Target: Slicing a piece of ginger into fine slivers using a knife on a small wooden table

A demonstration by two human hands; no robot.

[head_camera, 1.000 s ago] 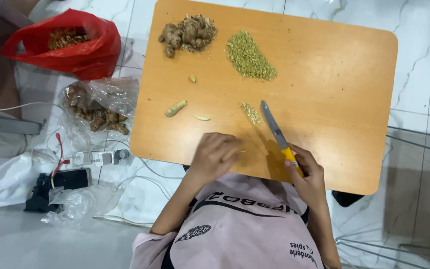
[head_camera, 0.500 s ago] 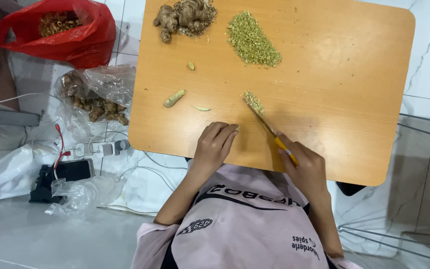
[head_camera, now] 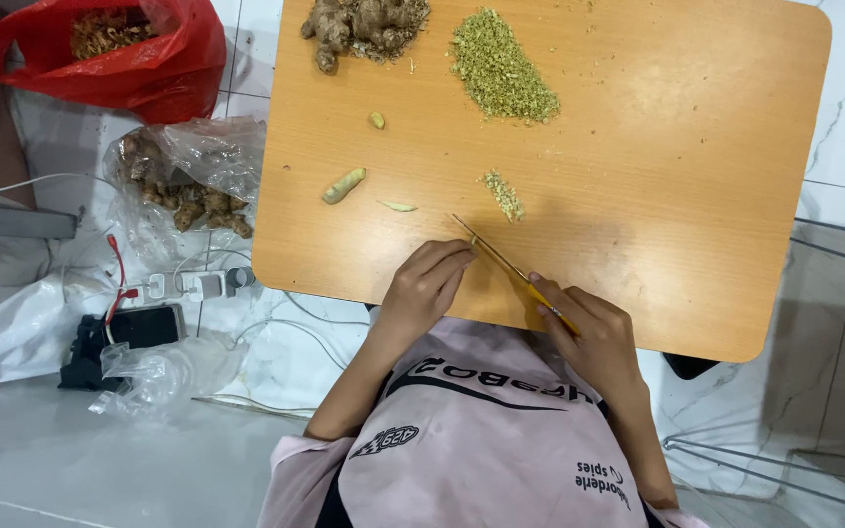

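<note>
My knife (head_camera: pixel 489 250) has swung down beside my left hand (head_camera: pixel 425 289), curled fingertips-down at the table's (head_camera: pixel 696 196) near edge; right hand (head_camera: pixel 589 337) grips its handle, chopping resumes.

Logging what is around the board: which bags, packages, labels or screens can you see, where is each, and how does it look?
Red plastic bag: floor, upper left, open, brownish scraps inside.
Clear plastic bag: beside the table's left edge, crumpled, holding brown roots.
Empty clear bag: floor, lower left, crumpled.
White plastic sheet or bag: far left floor, rumpled.
No screen or sign shows.
</note>
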